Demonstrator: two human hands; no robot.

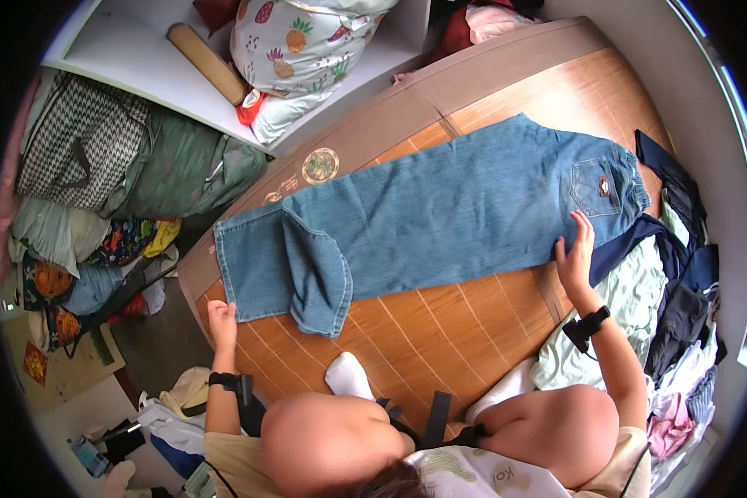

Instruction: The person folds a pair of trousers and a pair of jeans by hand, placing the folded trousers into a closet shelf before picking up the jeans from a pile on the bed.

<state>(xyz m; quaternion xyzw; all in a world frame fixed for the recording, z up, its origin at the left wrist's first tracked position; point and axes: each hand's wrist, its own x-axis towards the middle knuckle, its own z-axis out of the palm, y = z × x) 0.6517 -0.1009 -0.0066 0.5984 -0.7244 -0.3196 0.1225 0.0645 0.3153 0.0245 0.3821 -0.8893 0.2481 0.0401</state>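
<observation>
A pair of blue jeans [440,199] lies lengthwise in front of me, folded so the legs overlap. Its elastic waist and a back pocket with a small brown patch are at the right. At the left end, one hem is turned back over the other leg. My left hand [222,325] is closed at the near corner of the left hem, its fingers pinched on the denim edge. Near the waist end, my right hand [578,259] rests at the jeans' near edge with its fingers apart, fingertips touching the cloth below the pocket.
The jeans lie on a brown slatted mat [440,332] with a wide fabric border. Piled clothes [672,324] line the right side. Garments and bags [100,191] crowd the left. A white shelf [141,54] at the back holds a fruit-print bag [307,46].
</observation>
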